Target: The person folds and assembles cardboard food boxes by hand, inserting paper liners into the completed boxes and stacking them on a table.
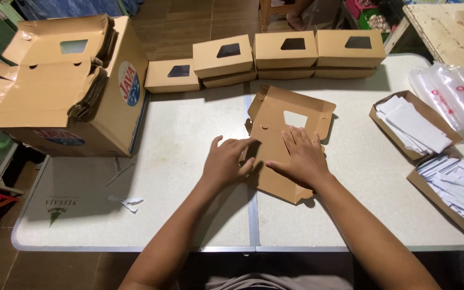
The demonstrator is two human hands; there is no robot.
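Flat box blank [288, 142]: thin brown kraft cardboard, matte, die-cut, with a trapezoid window hole near its far end and scored flaps with small round notches along the edges. It lies unfolded near the middle of the white table [178, 134], straddling the metal seam where two smooth, pale tabletops join. Near flap is slightly raised off the surface, casting a shadow.

Right hand [303, 158]: palm down, fingers spread flat, pressing on the blank's central panel just below the window. Not gripping; open and flat.

Left hand [225, 164]: fingers loosely extended, tips touching the blank's left edge flap; thumb apart. Not closed around anything.

Behind the blank, along the table's far edge: a row of folded boxes [291, 51] of the same brown card, rectangular, each with a dark trapezoid window on top; three stacks are two high, the leftmost is single.

Left end of the table: a large corrugated carton [119, 107], flaps open, holding stacks of flat blanks [55, 80] with rippled layered edges.

Right side: two shallow brown card trays [381, 115] filled with white paper slips [414, 123], loosely piled. Beyond them, a bundle of glossy clear plastic bags [452, 96], crinkled.

A small torn paper scrap [127, 202] lies on the table, left of the left forearm.
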